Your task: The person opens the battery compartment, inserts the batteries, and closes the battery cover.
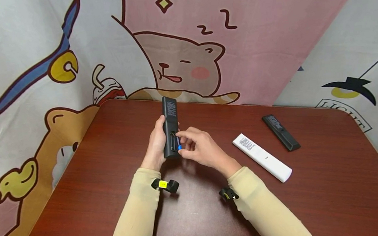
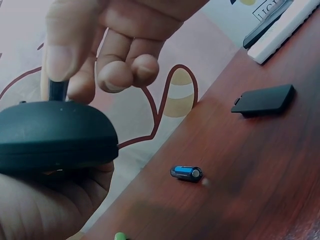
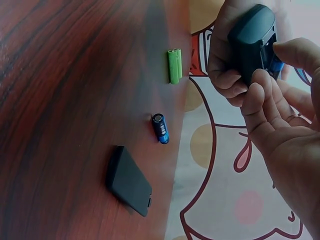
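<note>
From where I stand, the step in hand looks like battery fitting: a remote (image 1: 169, 112) is held up off the desk (image 1: 81, 202), its back turned to the person and its bay (image 1: 173, 141) uncovered, with a blue battery (image 1: 179, 147) right at the bay's edge. I'd guess it is being put in rather than taken out, though a single instant can't settle that. The left hand (image 1: 156, 143) is wrapped round the remote, thumb along its side and the palm behind, a steady cradle. The right hand (image 1: 202, 146) comes in from the other side, thumb and forefinger pinching the battery, the remaining fingers loosely bent. Both forearms slope inward, so the hands meet at the remote. If it is going in, the next move calls for matching the battery's ends to the contacts, pressing against the spring and letting the left hand take the push; which end is which I can't make out. Below the hands, running from the left hand's side toward the right's, lie two green batteries (image 3: 174, 66), a loose battery (image 3: 160, 128) and the cover (image 3: 129, 181), which I'd expect to be wanted last. Out past the right hand rest a white remote (image 1: 262, 158) and, farther off, another black remote (image 1: 281, 132).
</note>
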Demonstrator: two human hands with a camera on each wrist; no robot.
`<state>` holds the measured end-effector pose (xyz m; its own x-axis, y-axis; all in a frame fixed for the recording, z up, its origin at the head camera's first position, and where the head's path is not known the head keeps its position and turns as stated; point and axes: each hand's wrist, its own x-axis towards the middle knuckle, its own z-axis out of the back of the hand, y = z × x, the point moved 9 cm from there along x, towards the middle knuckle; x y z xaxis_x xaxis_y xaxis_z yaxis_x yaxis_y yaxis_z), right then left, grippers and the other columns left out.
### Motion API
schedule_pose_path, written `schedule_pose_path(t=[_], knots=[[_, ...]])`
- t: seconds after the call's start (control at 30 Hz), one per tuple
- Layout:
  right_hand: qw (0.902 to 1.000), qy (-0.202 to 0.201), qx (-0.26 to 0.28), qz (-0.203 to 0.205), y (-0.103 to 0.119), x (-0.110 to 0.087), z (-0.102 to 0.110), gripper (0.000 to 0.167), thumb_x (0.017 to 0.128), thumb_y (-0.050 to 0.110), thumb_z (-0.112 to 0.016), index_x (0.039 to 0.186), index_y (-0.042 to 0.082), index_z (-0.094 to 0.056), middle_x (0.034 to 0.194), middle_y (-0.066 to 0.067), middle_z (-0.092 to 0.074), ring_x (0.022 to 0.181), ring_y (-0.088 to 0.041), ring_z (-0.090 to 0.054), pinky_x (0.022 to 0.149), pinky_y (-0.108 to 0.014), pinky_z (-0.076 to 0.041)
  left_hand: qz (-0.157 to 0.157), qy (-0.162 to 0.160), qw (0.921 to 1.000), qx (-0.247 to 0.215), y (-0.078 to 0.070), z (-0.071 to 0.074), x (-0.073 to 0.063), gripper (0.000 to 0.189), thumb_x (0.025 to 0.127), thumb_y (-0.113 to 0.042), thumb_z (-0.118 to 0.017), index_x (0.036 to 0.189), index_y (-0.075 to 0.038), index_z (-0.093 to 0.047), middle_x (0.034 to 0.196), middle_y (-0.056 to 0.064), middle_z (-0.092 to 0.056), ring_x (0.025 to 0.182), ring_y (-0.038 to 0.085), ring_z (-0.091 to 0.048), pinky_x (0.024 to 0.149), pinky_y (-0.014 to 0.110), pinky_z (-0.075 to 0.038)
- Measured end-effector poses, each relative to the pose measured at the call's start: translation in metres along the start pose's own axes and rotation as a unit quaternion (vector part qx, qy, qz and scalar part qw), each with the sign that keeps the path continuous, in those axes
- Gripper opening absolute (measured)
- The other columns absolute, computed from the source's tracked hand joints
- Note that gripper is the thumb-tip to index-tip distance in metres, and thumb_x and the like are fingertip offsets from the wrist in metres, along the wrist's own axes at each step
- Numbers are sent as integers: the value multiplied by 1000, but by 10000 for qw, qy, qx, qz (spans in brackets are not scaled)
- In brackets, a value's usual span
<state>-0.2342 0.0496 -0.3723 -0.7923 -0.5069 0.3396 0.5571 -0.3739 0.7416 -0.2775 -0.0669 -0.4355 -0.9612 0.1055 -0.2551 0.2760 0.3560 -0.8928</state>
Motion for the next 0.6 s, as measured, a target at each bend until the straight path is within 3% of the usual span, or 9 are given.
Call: schedule_pose_path(t=[0.2, 0.6], knots=[[9999, 76, 130, 73, 1, 1, -3, 44, 83, -2, -80, 125, -6, -68, 96, -19, -63, 75, -15, -64, 67, -32, -58, 25, 42, 10000, 56, 1, -2, 0, 64, 111, -53, -26, 140, -2, -50, 113, 13, -53, 78, 14, -58, 66, 26, -52], [9999, -86, 62, 25, 0, 1, -3, 37, 82, 0, -83, 117, -4, -71, 93, -13, -63, 76, -18, -65, 66, -33, -58, 84, 122, 9999, -53, 3, -4, 1, 64, 110, -54, -27, 143, -3, -49, 110, 9, -52, 78, 14, -54, 67, 25, -50]])
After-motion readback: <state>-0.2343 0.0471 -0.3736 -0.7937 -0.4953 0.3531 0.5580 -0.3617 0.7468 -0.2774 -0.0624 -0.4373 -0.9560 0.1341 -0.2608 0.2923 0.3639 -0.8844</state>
